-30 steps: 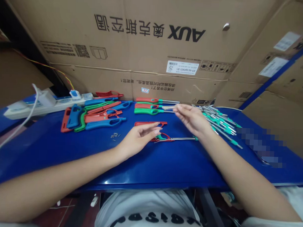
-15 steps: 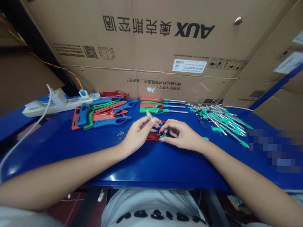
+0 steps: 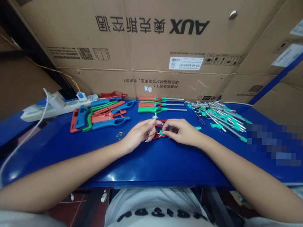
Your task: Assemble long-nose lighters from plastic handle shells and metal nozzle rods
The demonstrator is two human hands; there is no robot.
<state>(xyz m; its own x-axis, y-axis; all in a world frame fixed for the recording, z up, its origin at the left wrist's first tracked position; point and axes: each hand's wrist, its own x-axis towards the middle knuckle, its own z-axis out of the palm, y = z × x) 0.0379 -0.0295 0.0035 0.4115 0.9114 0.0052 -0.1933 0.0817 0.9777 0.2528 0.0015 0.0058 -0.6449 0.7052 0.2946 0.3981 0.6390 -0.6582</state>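
Observation:
My left hand (image 3: 141,131) is closed, pinching a small translucent lighter fuel tank (image 3: 154,117) with a pale tip pointing up. Just under the fingers lies a red lighter casing half (image 3: 156,137) on the blue table, partly hidden by both hands. My right hand (image 3: 182,131) is closed too, fingertips pinching the green, wired end of a lighter tube over that casing. The tube's other green tip (image 3: 198,128) shows beyond the knuckles; its middle is hidden. A little left of my left hand lie several small metal pins (image 3: 120,135).
Red, green and blue lighter casings (image 3: 107,122) are piled at left, before a white power strip (image 3: 59,104). Assembled lighters (image 3: 151,110) lie at the back. At right is a heap of metal tubes with green ends (image 3: 222,117). Cardboard (image 3: 133,60) walls the back.
My left hand has turned the fuel tank from a slant to nearly upright. My right fingers have drawn together at the green part, and the tube's far green tip shows more. The view has shifted slightly.

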